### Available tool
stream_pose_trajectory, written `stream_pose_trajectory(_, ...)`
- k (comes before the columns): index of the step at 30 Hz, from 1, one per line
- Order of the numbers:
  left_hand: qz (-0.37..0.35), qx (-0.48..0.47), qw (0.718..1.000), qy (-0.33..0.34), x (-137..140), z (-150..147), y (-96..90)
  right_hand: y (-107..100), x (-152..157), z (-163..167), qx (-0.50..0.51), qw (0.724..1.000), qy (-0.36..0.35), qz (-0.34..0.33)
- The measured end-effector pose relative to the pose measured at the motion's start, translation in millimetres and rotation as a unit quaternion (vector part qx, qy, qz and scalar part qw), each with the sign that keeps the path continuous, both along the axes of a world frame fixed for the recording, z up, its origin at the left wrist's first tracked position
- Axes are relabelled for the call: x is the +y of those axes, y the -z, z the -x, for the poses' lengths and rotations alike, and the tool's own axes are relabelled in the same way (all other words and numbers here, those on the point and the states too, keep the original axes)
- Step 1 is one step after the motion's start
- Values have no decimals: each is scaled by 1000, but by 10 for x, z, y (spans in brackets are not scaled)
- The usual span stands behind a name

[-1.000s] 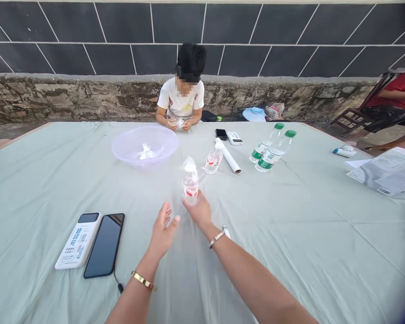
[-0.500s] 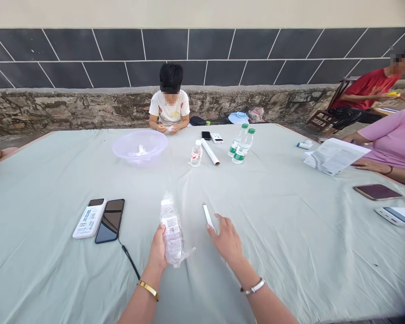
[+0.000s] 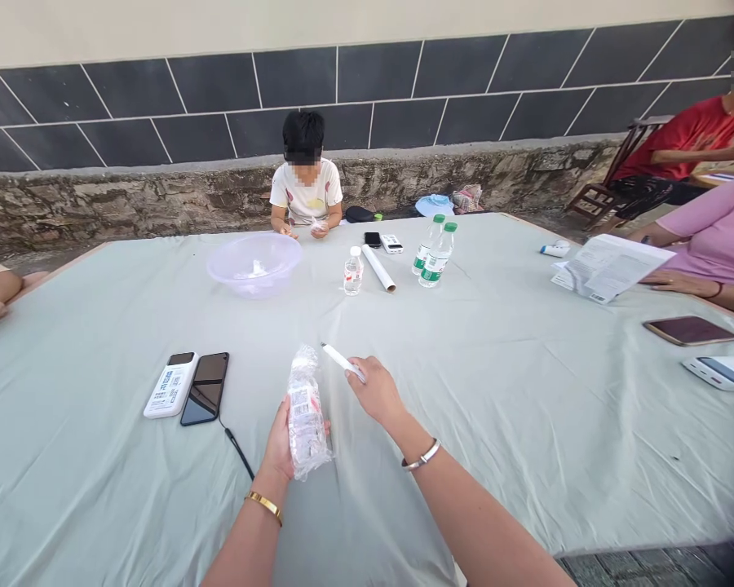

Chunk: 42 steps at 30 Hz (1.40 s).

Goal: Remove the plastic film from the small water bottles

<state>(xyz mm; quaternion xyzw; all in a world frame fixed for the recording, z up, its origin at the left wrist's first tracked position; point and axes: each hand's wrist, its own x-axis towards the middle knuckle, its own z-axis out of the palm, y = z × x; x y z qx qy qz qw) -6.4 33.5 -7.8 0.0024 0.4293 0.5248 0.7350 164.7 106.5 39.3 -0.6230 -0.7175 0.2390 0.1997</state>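
Observation:
My left hand (image 3: 280,440) is closed around a plastic bottle (image 3: 307,420) wrapped in crinkled clear film, with a printed label and a barcode showing through. The film bunches up over the bottle's top. Between the fingers of my right hand (image 3: 376,390) is a slim white pen-shaped tool (image 3: 342,361) with a dark tip. Its tip points up and left, a short way from the bottle's top and apart from it. I cannot make out exactly what kind of tool it is.
Left of my hands lie a white power bank (image 3: 170,391) and a black phone (image 3: 205,391) with a strap. Farther back are a purple basin (image 3: 220,259), a small bottle (image 3: 353,273), a white roll (image 3: 379,269) and two green-capped bottles (image 3: 434,259). People sit around the table.
My right hand has picked the white tool up off the tablecloth and brought it left, towards the wrapped bottle. The bottle has turned slightly in my left hand.

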Motion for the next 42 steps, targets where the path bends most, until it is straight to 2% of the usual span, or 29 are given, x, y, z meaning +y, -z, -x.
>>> stream_pose_trajectory(3, 1, 10, 1000, -6, 50, 75, 21, -175, -120, 59, 0, 999, -45, 11)
stream_pose_trajectory(7, -14, -2, 999, -34, 124, 201, 71, -380, -498, -78, 16, 991, -128, 22)
stream_pose_trajectory(11, -16, -7, 999, -30, 162, 282, 121, -513, -855, -361, 70, 949, -293, 88)
stream_pose_trajectory(14, -9, 0, 999, -34, 152, 285, 139, -432, -869, -508, 113, 919, -345, 152)
stream_pose_trajectory(16, -7, -1, 999, -35, 133, 269, 143, -256, -742, -539, 144, 935, -287, 149)
stream_pose_trajectory(19, -11, -28, 999, -22, 96, 237, 140, 136, -448, -516, 107, 990, -59, 65)
stream_pose_trajectory(21, -17, -50, 999, -12, 71, 214, 132, 403, -265, -493, 25, 996, 80, 6)
stream_pose_trajectory(23, -15, -51, 999, -11, 47, 190, 120, 614, -148, -487, -58, 989, 135, -30)
stream_pose_trajectory(25, -9, -34, 999, -8, 26, 165, 109, 737, -118, -485, -115, 983, 134, -49)
stream_pose_trajectory(27, -5, -20, 1000, 1, 9, 136, 106, 766, -167, -448, -124, 980, 134, -77)
stream_pose_trajectory(30, -2, -5, 1000, 15, -18, 72, 129, 676, -332, -237, -9, 988, 110, -108)
stream_pose_trajectory(32, -6, 10, 1000, 12, -44, 14, 163, 585, -455, 6, 135, 989, 37, -42)
stream_pose_trajectory(33, -8, 20, 1000, 11, -60, -14, 182, 543, -510, 137, 209, 978, -4, 17)
stream_pose_trajectory(35, -12, 55, 998, 13, -90, -55, 211, 484, -597, 374, 329, 936, -45, 114)
stream_pose_trajectory(36, -18, 91, 996, 14, -101, -62, 216, 468, -629, 463, 371, 917, -44, 140)
stream_pose_trajectory(39, -60, 274, 960, -6, -105, -31, 179, 462, -691, 586, 435, 891, -6, 132)
stream_pose_trajectory(42, -105, 370, 921, -62, -74, 17, 80, 479, -724, 566, 425, 900, 23, 97)
